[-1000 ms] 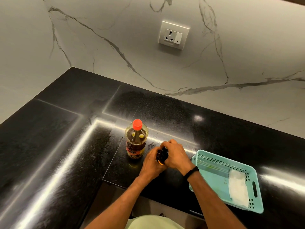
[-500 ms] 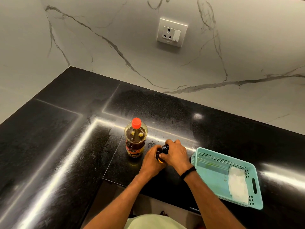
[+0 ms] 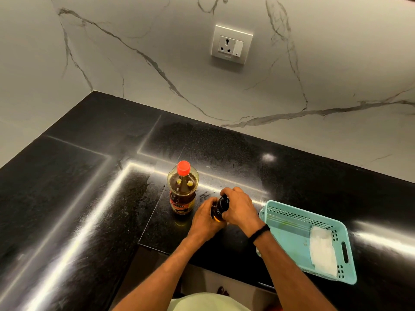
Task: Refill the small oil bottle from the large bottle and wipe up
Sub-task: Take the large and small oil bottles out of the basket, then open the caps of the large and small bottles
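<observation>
The large oil bottle (image 3: 183, 189), full of dark oil with a red cap on, stands upright on the black countertop (image 3: 78, 198). Just to its right stands the small dark oil bottle (image 3: 219, 209), mostly hidden between my hands. My left hand (image 3: 205, 217) wraps its body from the left. My right hand (image 3: 239, 207) closes over its black top from the right. A folded white cloth (image 3: 322, 251) lies in the turquoise basket (image 3: 289, 215) to the right of my right wrist.
A marble wall with a power socket (image 3: 231, 44) rises behind the counter. The counter's front edge runs just below my forearms, with a cut-in corner at the lower left of the bottles.
Both hands stay clasped on the small bottle; my right hand has shifted slightly around its top. The large bottle and basket have not moved; the camera drifted a little.
</observation>
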Tool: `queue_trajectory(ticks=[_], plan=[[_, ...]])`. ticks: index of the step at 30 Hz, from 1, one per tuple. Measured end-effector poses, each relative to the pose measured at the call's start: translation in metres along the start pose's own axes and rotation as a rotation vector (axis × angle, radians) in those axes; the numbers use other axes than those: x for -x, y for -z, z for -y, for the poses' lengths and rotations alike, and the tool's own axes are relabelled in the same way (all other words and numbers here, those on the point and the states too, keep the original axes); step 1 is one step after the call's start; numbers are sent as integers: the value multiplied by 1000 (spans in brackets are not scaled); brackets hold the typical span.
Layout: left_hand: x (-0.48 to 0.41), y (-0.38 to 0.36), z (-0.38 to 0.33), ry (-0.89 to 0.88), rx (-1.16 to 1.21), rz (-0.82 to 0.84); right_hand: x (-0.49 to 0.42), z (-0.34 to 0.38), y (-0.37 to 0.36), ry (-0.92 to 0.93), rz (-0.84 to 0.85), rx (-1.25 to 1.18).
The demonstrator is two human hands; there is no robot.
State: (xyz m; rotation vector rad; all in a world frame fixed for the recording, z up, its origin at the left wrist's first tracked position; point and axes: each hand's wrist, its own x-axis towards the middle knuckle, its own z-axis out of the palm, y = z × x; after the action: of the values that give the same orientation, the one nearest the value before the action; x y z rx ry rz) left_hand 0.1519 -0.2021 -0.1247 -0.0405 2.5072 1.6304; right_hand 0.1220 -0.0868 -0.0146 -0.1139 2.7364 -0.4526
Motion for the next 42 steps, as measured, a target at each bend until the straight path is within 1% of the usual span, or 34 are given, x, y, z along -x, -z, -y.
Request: queue_trajectory(ticks=[5,10,18,25,29,36,40,42], plan=[[2,2,0,7,-69,25,20,-11,19,-98,-7,-108],[14,7,15,29,-138,56,55,-28,15,-200,-7,-115],[46,38,33,-24,-203,-85,71,-28,-44,-253,129,-60],[64,56,31,-22,-176,-209,70,-22,-76,-239,127,49],[69,59,26,-29,-140,-268,67,-24,-82,-253,139,61],[68,65,25,-37,-105,-306,69,-25,-88,-259,143,46],[68,68,25,-50,-75,-331,73,-21,-73,-260,140,1],[69,72,22,-67,-56,-382,74,-18,-55,-252,113,-25]])
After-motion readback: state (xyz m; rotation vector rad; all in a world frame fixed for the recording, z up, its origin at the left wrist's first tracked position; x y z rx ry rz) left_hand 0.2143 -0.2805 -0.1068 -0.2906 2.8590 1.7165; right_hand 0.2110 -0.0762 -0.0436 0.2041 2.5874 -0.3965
